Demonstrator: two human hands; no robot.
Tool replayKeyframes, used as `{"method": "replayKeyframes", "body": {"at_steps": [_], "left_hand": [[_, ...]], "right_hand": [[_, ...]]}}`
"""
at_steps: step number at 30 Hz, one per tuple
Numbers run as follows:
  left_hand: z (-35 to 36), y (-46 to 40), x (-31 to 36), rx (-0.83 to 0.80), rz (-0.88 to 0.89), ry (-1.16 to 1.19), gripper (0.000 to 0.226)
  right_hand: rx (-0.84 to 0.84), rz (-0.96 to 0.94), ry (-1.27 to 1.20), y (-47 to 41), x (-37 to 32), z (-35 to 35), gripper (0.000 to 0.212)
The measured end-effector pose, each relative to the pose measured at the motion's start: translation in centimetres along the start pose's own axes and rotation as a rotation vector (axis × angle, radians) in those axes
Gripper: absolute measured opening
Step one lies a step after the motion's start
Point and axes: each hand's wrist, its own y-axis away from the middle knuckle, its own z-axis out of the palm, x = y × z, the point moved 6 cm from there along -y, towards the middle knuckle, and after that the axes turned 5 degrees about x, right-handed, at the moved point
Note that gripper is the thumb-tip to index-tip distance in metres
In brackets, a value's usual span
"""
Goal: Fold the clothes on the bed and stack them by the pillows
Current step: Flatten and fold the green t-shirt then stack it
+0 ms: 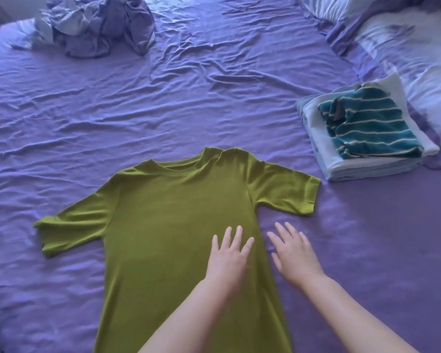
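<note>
Both hands reach forward with fingers straight and spread, grasping nothing. The left hand (pixel 228 256) lies flat on the body of an olive-green T-shirt (pixel 173 225), near the shirt's right-hand edge, while the right hand (pixel 294 256) sits just beside that edge over the purple sheet (pixel 163 98) of the bed; whether it touches the sheet cannot be told. The T-shirt is spread out unfolded, its hem toward the person and its collar pointing away, beyond the fingertips. One short sleeve stretches out well to the left of the left hand, and the other lies ahead of the right hand. Farther ahead and to the right of the right hand stands a stack of folded clothes (pixel 341 164), pale blue and white pieces with a teal striped garment (pixel 369 123) on top. Just beyond that stack, at the far right, lie the pillows (pixel 405 49) in white and purple covers. Far ahead and to the left of both hands sits a crumpled heap of pale clothes (pixel 97 24), not yet folded.
</note>
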Motion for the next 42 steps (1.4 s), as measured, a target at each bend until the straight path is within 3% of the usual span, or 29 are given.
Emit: {"method": "replayKeyframes", "body": {"at_steps": [10,12,15,18,20,24,27,29,31,32,36,38,40,42], "left_hand": [[-6.6,-16.3,-2.4,0.180,0.130,-0.073,0.062],[-7.2,-18.5,-3.5,0.205,0.074,-0.081,0.068],[-6.7,-20.9,-5.5,0.109,0.005,-0.055,0.090],[-6.4,-22.3,-6.6,-0.014,0.007,0.018,0.111],[-6.9,-22.3,-6.9,-0.025,0.037,0.044,0.111],[-8.7,-19.7,-8.4,0.179,0.035,0.254,0.077],[-9.2,-15.9,-10.9,0.336,-0.077,0.636,0.042],[-8.5,-13.9,-13.2,0.309,-0.256,1.050,0.018],[-7.4,-12.7,-14.9,0.196,-0.454,1.474,0.026],[-6.9,-12.2,-15.6,0.152,-0.507,1.550,0.030],[-6.2,-11.9,-16.4,0.071,-0.510,1.385,0.024],[-6.4,-12.4,-16.4,0.120,-0.525,1.344,0.026],[-7.3,-12.6,-16.3,0.194,-0.530,1.243,0.014],[-7.7,-12.7,-16.4,0.303,-0.518,1.126,0.021]], "right_hand": [[0.144,0.520,-0.124,-8.7,8.2,-2.4,0.049],[0.144,0.594,-0.118,-9.0,8.6,-1.8,0.052],[0.177,0.662,-0.151,-9.3,8.8,-1.3,0.053],[0.286,0.625,-0.248,-9.8,8.3,-2.2,0.051],[0.344,0.568,-0.285,-10.2,7.2,-3.4,0.051],[0.472,0.447,-0.415,-11.4,3.0,-6.6,0.047],[0.479,0.292,-0.521,-12.4,-2.7,-8.2,0.045],[0.424,0.173,-0.580,-12.9,-7.1,-7.8,0.047],[0.300,0.047,-0.624,-13.0,-10.9,-6.5,0.051],[0.245,0.001,-0.618,-12.8,-12.0,-5.7,0.052],[0.234,0.041,-0.454,-10.9,-11.1,-3.8,0.049],[0.259,0.107,-0.344,-9.4,-9.9,-3.5,0.048],[0.249,0.134,-0.275,-7.8,-9.3,-2.8,0.052],[0.241,0.146,-0.195,-6.7,-8.7,-1.8,0.058]]}}
